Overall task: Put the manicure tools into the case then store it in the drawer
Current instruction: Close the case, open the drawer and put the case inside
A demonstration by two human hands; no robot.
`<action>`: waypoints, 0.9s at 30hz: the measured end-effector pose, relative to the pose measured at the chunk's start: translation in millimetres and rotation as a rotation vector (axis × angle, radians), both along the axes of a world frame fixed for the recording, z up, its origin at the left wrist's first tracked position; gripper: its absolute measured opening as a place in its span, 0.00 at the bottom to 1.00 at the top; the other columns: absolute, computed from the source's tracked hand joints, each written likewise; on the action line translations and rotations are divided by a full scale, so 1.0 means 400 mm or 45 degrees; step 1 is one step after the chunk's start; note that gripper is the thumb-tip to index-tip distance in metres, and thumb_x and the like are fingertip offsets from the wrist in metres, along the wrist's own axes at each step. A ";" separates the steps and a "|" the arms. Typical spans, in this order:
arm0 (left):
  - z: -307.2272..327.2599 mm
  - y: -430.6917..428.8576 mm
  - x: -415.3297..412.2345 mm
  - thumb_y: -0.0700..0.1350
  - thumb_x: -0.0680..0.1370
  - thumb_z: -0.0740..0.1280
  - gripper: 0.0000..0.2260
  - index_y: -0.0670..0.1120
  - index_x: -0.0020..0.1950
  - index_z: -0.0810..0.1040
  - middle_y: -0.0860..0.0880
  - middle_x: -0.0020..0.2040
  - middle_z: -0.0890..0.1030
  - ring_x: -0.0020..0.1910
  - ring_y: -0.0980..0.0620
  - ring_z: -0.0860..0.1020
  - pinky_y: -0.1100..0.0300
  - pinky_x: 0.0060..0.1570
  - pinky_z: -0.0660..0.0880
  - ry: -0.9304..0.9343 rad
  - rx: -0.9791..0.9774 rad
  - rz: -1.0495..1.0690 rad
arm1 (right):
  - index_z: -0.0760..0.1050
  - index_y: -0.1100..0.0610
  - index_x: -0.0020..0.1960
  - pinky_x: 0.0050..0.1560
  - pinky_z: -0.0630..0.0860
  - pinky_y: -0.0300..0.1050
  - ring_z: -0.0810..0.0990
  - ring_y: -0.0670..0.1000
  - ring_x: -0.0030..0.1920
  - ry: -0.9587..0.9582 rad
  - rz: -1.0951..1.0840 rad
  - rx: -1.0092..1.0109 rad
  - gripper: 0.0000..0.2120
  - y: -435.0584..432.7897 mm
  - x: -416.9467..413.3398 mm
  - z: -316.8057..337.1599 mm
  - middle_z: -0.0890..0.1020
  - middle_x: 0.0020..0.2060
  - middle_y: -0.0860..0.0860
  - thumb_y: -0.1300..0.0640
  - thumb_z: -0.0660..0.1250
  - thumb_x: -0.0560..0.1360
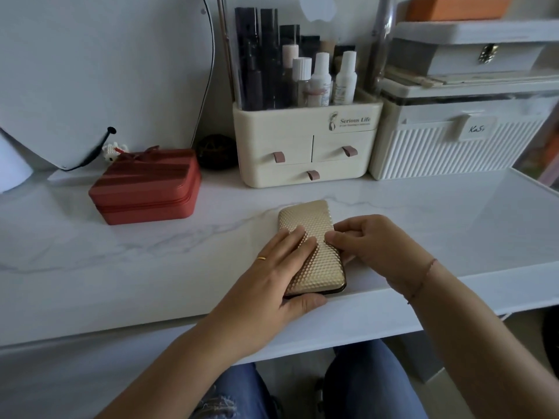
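A gold, bumpy-textured manicure case (pixel 308 225) lies closed on the white marble desk (pixel 151 261), near its front edge. My left hand (pixel 272 276) rests flat on the case's left side, with the thumb hooked under its near end. My right hand (pixel 366 240) grips the case's right edge, fingers curled on the lid. No manicure tools are visible outside the case. Behind it stands a cream organiser (pixel 305 146) with three small drawers, all shut, each with a pink pull tab.
A red zip box (pixel 148 186) with a bow sits at the left. A white ribbed storage box (pixel 453 140) stands at the right, more boxes stacked on it. Bottles and tubes (pixel 320 77) fill the organiser's top. A dark round object (pixel 216 151) lies behind the red box.
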State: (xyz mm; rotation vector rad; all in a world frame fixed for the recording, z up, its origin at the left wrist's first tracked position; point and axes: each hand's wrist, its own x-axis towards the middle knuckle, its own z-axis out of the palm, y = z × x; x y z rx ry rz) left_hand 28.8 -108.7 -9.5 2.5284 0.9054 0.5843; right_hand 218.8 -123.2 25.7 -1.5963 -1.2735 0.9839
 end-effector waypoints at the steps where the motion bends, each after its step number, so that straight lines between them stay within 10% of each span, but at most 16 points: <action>1: 0.001 0.000 0.001 0.66 0.70 0.56 0.35 0.59 0.74 0.49 0.63 0.75 0.45 0.72 0.68 0.39 0.79 0.64 0.38 -0.003 0.005 0.003 | 0.78 0.54 0.42 0.31 0.72 0.27 0.80 0.40 0.28 -0.022 -0.016 0.005 0.01 -0.001 -0.002 -0.001 0.83 0.27 0.46 0.58 0.69 0.73; 9: -0.014 0.003 0.044 0.60 0.75 0.60 0.32 0.53 0.76 0.54 0.56 0.78 0.48 0.75 0.60 0.42 0.70 0.69 0.42 0.031 0.155 0.117 | 0.80 0.50 0.53 0.57 0.73 0.49 0.78 0.45 0.46 -0.665 -0.166 0.102 0.12 -0.009 0.001 -0.048 0.81 0.44 0.45 0.47 0.65 0.73; 13: -0.022 -0.043 0.053 0.57 0.76 0.62 0.27 0.48 0.73 0.64 0.52 0.75 0.61 0.75 0.56 0.55 0.66 0.71 0.51 -0.178 0.278 0.193 | 0.78 0.50 0.55 0.47 0.70 0.27 0.76 0.39 0.46 -0.396 -0.305 0.380 0.09 -0.126 0.021 -0.065 0.78 0.49 0.42 0.53 0.65 0.76; 17: -0.096 -0.195 0.035 0.48 0.78 0.63 0.10 0.47 0.54 0.80 0.55 0.54 0.79 0.57 0.57 0.76 0.67 0.58 0.69 -0.591 0.241 0.028 | 0.80 0.55 0.46 0.44 0.77 0.34 0.80 0.45 0.43 0.246 -0.659 0.571 0.08 -0.279 0.036 -0.153 0.84 0.41 0.49 0.61 0.62 0.77; 23: -0.282 -0.264 0.086 0.49 0.72 0.69 0.11 0.44 0.50 0.79 0.46 0.50 0.83 0.51 0.49 0.80 0.58 0.54 0.74 -1.029 -1.477 0.575 | 0.74 0.61 0.54 0.42 0.82 0.42 0.80 0.56 0.50 1.280 -0.723 -0.029 0.09 -0.315 0.084 -0.370 0.79 0.51 0.60 0.59 0.59 0.78; 27: -0.284 -0.210 0.089 0.40 0.78 0.61 0.07 0.41 0.54 0.75 0.42 0.52 0.79 0.51 0.47 0.78 0.54 0.57 0.72 -1.482 -1.942 0.651 | 0.72 0.59 0.52 0.49 0.79 0.47 0.75 0.56 0.61 1.521 -0.557 -0.058 0.08 -0.283 0.109 -0.387 0.77 0.56 0.58 0.57 0.63 0.76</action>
